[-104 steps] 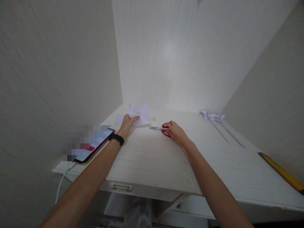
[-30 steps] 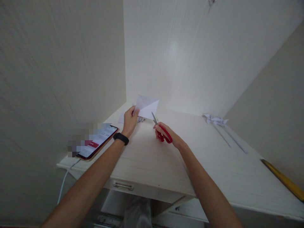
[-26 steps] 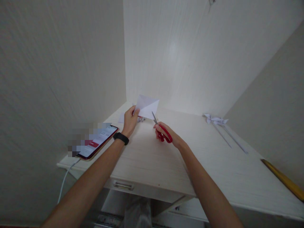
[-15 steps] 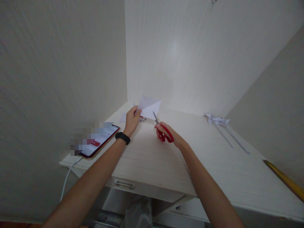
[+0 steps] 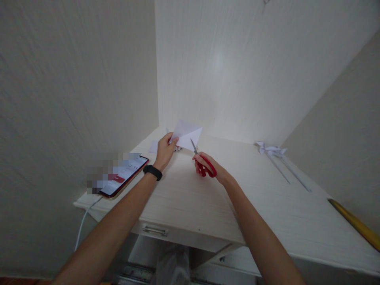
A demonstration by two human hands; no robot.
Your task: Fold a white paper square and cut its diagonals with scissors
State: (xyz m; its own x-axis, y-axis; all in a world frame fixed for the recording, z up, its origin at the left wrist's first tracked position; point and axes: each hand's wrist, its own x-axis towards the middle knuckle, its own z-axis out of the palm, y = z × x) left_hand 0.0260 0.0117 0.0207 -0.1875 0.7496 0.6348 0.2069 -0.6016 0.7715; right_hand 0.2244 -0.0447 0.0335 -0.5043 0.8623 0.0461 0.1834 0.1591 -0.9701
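A white sheet of paper (image 5: 188, 133) with crease lines is pinched at its left side by my left hand (image 5: 166, 148), thumb on top. My right hand (image 5: 208, 168) grips red-handled scissors (image 5: 211, 166), whose blades point up and left. The blade tip overlaps the lower part of the paper in view; I cannot tell whether it touches the sheet. Behind and below the paper, small reddish and dark items show only in part, beside another white paper piece (image 5: 153, 147) on the desk.
At the left edge of the white desk (image 5: 184, 198) lies a phone (image 5: 127, 176) with a cable (image 5: 81, 227). Two white paper pinwheels (image 5: 271, 150) on sticks rest at the right. A yellow, long object (image 5: 354, 223) lies by the right wall. A drawer handle (image 5: 154, 230) is below.
The paper and my left hand have shifted very slightly to the right. The scissors stay almost in place.
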